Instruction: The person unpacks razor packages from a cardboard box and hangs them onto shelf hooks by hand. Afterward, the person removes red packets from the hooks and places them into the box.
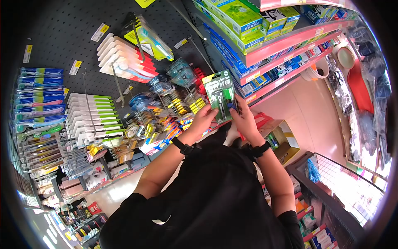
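A green and black carded razor pack (222, 97) marked "VECTOR" is held up in front of me, tilted slightly. Its clear plastic front shows a dark razor handle. My left hand (204, 119) grips the lower left edge, thumb on the front. On the lower right edge, my right hand (244, 118) is closed round the pack, its thumb near a blue part. Behind it are hanging small packets (176, 101) on the pegboard and the end of the toothpaste shelves.
Toothbrush packs (39, 99) and white-green packs (93, 118) hang on hooks at left; bare metal hooks (195, 25) stick out above. Pink-edged shelves (290, 39) hold toothpaste boxes at upper right. An open cardboard box (286, 143) and a wire basket (344, 178) stand at right.
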The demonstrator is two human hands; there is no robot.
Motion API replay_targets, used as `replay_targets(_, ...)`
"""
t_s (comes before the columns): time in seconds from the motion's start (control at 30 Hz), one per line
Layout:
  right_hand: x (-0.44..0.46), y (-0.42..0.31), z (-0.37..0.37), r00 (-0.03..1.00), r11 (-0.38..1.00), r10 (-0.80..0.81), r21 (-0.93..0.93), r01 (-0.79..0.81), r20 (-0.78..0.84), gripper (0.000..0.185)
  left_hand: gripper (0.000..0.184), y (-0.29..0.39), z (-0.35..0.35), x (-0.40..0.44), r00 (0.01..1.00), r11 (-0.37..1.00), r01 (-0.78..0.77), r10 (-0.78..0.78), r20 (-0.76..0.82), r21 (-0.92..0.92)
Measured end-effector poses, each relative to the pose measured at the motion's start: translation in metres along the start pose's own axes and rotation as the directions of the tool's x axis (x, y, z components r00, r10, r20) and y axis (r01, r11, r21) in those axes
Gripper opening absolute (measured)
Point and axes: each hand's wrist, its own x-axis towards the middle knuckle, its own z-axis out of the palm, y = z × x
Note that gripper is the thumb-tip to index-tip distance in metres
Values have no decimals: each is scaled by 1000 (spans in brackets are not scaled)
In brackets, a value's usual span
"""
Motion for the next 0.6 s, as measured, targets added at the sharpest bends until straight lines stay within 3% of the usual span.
replay_targets(0.3,-1,-8,2,1000,996,-10,-86,9,-16,52,29,-7,-5,5,1000,999,8,-8,-1,37)
replay_targets(0.37,-2,-4,3,995,984,-92,-156,86,-32,54,30,-6,-4,3,1000,999,16,-16,3,34)
replay_targets(0.6,-12,-12,-1,998,993,34,-114,-40,-52,56,32,-7,3,-1,999,999,48,-49,9,22)
